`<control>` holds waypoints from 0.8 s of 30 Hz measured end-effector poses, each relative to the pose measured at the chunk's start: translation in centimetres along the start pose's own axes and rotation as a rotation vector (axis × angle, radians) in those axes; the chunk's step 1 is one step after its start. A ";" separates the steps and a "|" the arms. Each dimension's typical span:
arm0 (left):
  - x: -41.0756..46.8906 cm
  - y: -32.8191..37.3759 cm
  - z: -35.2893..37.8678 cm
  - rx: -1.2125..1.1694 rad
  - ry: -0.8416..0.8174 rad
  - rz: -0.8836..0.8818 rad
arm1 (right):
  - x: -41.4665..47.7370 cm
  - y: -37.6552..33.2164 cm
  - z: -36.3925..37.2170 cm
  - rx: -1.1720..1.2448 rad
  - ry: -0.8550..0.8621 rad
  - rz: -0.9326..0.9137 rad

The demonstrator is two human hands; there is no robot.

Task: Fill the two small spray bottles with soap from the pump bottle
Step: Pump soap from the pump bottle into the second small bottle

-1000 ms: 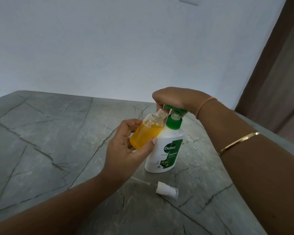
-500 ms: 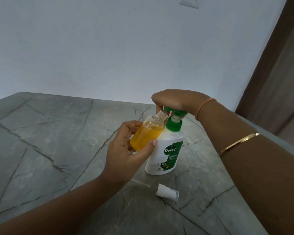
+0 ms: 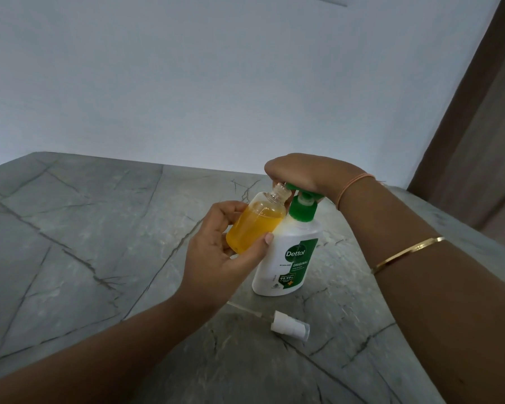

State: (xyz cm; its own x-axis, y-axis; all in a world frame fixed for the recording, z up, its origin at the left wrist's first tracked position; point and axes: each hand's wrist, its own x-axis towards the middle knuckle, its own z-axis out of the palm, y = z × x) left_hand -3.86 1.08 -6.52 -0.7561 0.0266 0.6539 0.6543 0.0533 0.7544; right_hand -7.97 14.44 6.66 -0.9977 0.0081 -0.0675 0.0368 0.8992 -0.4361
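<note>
A small clear spray bottle [image 3: 254, 225], uncapped and more than half full of orange soap, is tilted in my left hand [image 3: 216, 258], which grips its body between thumb and fingers. Its open neck sits right at the green nozzle of the white Dettol pump bottle [image 3: 289, 258], which stands upright on the table. My right hand [image 3: 309, 170] lies over the green pump head, fingers curled down around it. Only one small bottle is in view.
The spray cap [image 3: 289, 326], white with its thin dip tube, lies on the grey marble table [image 3: 85, 243] just in front of the pump bottle. A pale wall runs behind the table. A brown door stands at the right.
Almost nothing differs. Both hands keep their hold and the small bottle's neck stays at the nozzle; the view has shifted slightly.
</note>
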 end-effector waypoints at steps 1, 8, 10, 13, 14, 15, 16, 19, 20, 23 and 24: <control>0.0 0.0 0.0 0.000 -0.003 0.000 | 0.0 0.0 -0.1 -0.002 -0.001 0.005; 0.0 -0.2 0.0 0.024 0.002 0.007 | -0.1 -0.2 -0.9 -0.097 -0.047 0.019; 0.0 -0.2 0.0 0.021 0.005 0.009 | -0.1 -0.2 -0.8 -0.088 -0.039 0.018; 0.0 -0.2 -0.1 0.025 0.007 0.013 | 0.0 -0.2 -0.5 -0.053 -0.025 0.003; 0.1 -0.2 -0.1 0.024 0.009 0.014 | 0.0 -0.1 -0.3 -0.034 -0.025 -0.003; 0.1 -0.2 -0.1 0.024 0.013 0.015 | 0.0 -0.1 -0.2 -0.016 -0.029 -0.005; 0.1 -0.2 -0.1 0.029 0.017 0.018 | -0.1 0.0 0.0 -0.004 -0.035 -0.004; 0.2 -0.1 -0.1 0.053 0.022 0.026 | -0.2 0.0 0.1 -0.002 -0.027 -0.010; 0.2 -0.1 -0.1 0.055 0.020 0.030 | -0.2 -0.1 0.1 -0.009 -0.013 -0.014; 0.1 -0.1 -0.1 0.043 0.012 0.041 | -0.4 -0.2 -0.2 -0.021 0.004 -0.022; 0.1 -0.1 -0.1 0.043 0.010 0.044 | -0.5 -0.2 -0.4 -0.027 -0.007 -0.017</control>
State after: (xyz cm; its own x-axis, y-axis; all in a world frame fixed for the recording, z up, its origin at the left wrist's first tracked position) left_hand -3.97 1.02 -6.55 -0.7266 0.0201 0.6868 0.6852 0.0951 0.7221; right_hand -7.52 14.44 7.17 -0.9977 -0.0101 -0.0670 0.0185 0.9105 -0.4130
